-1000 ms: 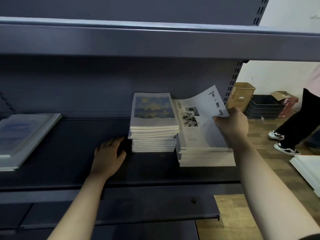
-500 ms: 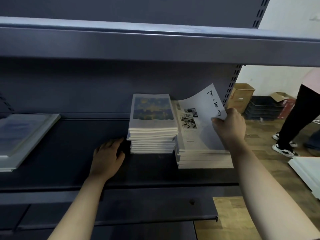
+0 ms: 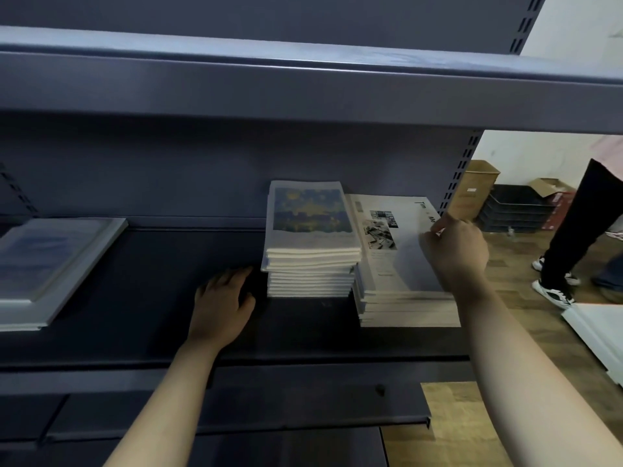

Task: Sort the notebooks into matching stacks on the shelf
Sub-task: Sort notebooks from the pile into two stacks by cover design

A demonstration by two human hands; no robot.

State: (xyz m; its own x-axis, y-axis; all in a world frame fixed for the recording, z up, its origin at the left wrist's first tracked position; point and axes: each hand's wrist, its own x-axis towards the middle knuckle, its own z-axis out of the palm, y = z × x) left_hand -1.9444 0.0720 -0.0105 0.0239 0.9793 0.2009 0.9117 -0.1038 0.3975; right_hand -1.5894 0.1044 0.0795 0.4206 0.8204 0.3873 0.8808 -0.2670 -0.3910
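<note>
Right hand [image 3: 453,252] fingers pinched on white notebook [image 3: 401,241] now lowered flat onto its matching stack; left hand [image 3: 220,305] splayed on shelf [image 3: 135,298].

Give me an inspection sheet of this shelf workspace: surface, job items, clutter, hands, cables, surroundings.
Surface: dark metal shelf, another shelf above.
Job's things: blue-and-yellow-cover stack; white photo-cover stack touching its right side; pale blue-cover stack far left.
Clutter: nothing seen.
Hands: left hand flat on the shelf, empty; right hand on the white stack's top cover.
Cables: nothing seen.
Surroundings: wooden floor, cardboard box, black trays, another person's legs.
</note>
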